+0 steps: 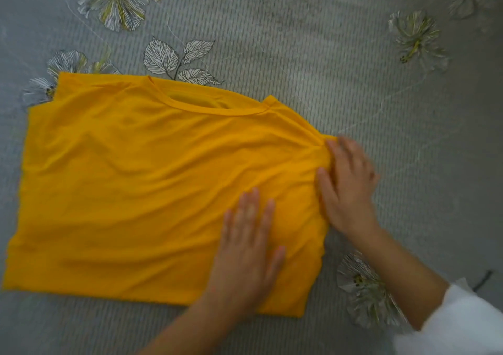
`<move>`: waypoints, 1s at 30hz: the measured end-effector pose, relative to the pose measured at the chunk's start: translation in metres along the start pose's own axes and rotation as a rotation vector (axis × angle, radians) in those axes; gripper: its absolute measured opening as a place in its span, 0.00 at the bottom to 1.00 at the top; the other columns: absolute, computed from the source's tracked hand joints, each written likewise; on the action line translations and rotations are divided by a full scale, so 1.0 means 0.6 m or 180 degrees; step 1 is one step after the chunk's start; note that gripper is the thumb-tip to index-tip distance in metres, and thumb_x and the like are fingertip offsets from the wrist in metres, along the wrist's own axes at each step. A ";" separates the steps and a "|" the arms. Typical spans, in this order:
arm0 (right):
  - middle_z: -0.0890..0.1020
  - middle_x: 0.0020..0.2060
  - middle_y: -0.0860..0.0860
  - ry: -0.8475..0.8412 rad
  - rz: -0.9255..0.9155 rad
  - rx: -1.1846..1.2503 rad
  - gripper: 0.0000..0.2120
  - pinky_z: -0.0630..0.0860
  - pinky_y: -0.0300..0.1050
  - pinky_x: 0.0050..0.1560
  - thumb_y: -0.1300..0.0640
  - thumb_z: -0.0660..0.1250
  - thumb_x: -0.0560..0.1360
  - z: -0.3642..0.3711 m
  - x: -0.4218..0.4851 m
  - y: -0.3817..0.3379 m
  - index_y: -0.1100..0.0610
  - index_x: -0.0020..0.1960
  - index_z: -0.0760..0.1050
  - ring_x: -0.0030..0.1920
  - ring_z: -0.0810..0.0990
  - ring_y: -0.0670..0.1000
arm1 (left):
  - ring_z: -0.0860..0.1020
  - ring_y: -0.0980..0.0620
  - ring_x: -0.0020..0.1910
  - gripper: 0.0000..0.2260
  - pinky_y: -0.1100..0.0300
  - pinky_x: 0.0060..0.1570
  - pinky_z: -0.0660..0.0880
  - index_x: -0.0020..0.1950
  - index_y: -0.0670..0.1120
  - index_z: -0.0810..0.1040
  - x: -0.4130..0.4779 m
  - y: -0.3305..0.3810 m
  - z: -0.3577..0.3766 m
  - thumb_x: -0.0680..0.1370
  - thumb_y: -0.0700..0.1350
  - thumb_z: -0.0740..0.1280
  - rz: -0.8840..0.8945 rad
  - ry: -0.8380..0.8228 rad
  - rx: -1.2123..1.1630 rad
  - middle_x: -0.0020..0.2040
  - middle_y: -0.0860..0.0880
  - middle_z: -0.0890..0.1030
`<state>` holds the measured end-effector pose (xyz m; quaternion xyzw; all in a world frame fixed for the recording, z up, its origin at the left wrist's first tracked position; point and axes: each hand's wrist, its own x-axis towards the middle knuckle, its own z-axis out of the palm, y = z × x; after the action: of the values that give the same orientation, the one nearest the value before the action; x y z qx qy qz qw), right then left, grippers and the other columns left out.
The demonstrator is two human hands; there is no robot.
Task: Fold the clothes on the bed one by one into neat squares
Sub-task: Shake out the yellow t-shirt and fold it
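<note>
Presently the yellow shirt (136, 178) lies flat on the bed (299, 41), neckline (212, 108) at the far edge, long axis running left to right. Both hands sit at its right end, with the bulk to their left. The left hand (245, 246) presses flat, fingers (254, 199) straight. The right hand (348, 186) rests extended on the right-hand edge, gripping nothing, and is nearer that edge.

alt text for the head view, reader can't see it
A yellow t-shirt lies partly folded on a grey floral bedspread. The left hand presses flat on its lower right part; the right hand touches its right edge.
</note>
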<state>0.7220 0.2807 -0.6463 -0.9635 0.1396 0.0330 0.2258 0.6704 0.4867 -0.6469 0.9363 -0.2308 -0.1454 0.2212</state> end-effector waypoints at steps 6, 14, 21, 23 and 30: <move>0.68 0.61 0.54 -0.0154 0.1093 0.0787 0.30 0.64 0.47 0.66 0.42 0.70 0.71 -0.046 0.044 -0.013 0.58 0.66 0.70 0.65 0.66 0.53 | 0.52 0.44 0.77 0.39 0.47 0.71 0.51 0.77 0.41 0.58 -0.041 0.081 0.064 0.72 0.63 0.58 0.0009 -0.0729 0.0165 0.78 0.41 0.54; 0.67 0.38 0.49 -0.0279 0.1162 0.0851 0.11 0.66 0.44 0.39 0.60 0.70 0.70 -0.023 0.045 -0.071 0.55 0.36 0.68 0.40 0.69 0.49 | 0.72 0.45 0.49 0.45 0.50 0.35 0.74 0.66 0.47 0.73 -0.056 0.103 0.042 0.50 0.52 0.80 -0.0366 -0.0694 0.0128 0.56 0.44 0.73; 0.73 0.34 0.49 -0.0075 0.1613 0.1661 0.07 0.66 0.43 0.33 0.63 0.69 0.70 -0.043 0.052 -0.151 0.56 0.46 0.74 0.35 0.71 0.47 | 0.78 0.45 0.46 0.19 0.55 0.41 0.69 0.59 0.50 0.76 -0.046 0.015 -0.065 0.70 0.41 0.60 -0.1386 -0.0429 -0.2179 0.49 0.46 0.82; 0.72 0.36 0.47 0.0095 0.1582 0.1844 0.13 0.66 0.39 0.31 0.64 0.70 0.69 -0.051 0.065 -0.197 0.55 0.51 0.72 0.35 0.70 0.43 | 0.75 0.52 0.36 0.15 0.59 0.34 0.65 0.51 0.51 0.78 -0.057 -0.029 -0.103 0.66 0.43 0.61 -0.1653 -0.0082 -0.2744 0.41 0.48 0.82; 0.74 0.37 0.47 -0.0229 0.0931 0.1991 0.12 0.72 0.45 0.38 0.61 0.73 0.66 -0.011 0.114 -0.429 0.50 0.40 0.71 0.39 0.75 0.47 | 0.64 0.58 0.26 0.11 0.65 0.25 0.58 0.42 0.47 0.77 -0.129 -0.188 -0.234 0.61 0.41 0.62 -0.2506 0.1161 -0.4063 0.26 0.53 0.72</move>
<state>0.8604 0.4813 -0.5394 -0.8157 0.2716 0.0547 0.5079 0.6984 0.6635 -0.5671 0.6496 0.2879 -0.1616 0.6849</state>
